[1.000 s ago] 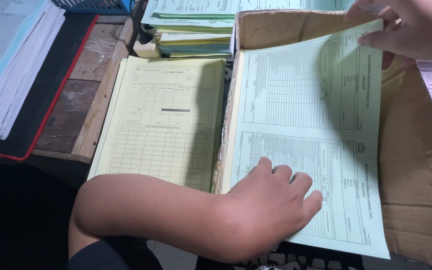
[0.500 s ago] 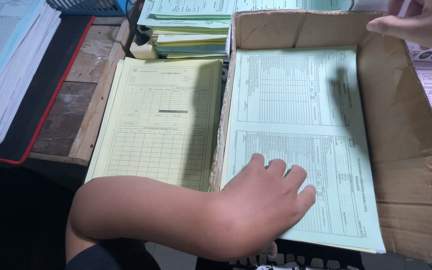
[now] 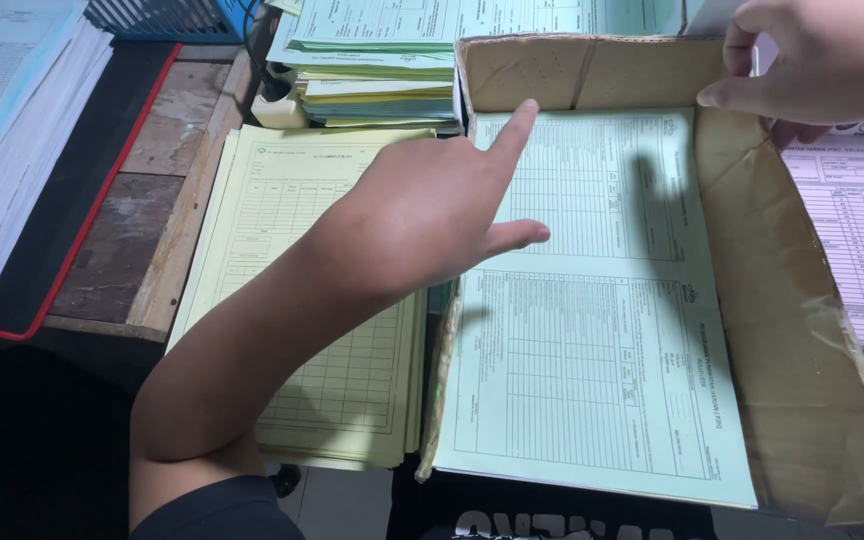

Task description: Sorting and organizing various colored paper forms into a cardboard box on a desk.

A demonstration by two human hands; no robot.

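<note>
My left hand (image 3: 432, 205) hovers above the left wall of a shallow cardboard box (image 3: 782, 330), fingers apart, index finger stretched toward the box's far wall; it holds nothing. A stack of pale green printed forms (image 3: 592, 330) lies flat inside the box. My right hand (image 3: 817, 65) is at the top right, over the box's far right corner, fingers curled down with nothing visibly in them. Left of the box, partly under my left forearm, lies a stack of pale yellow forms (image 3: 292, 230).
More green and yellow forms are piled (image 3: 382, 60) behind the yellow stack. Pink forms (image 3: 857, 215) lie right of the box. A thick white paper stack (image 3: 7, 130) rests on a black red-edged mat (image 3: 102, 190) at the left, on a wooden table. A blue basket (image 3: 167, 18) stands at the back.
My left hand has lifted off the near end of the green forms and moved up toward the far side. The green sheet my right hand held now lies flat in the box.
</note>
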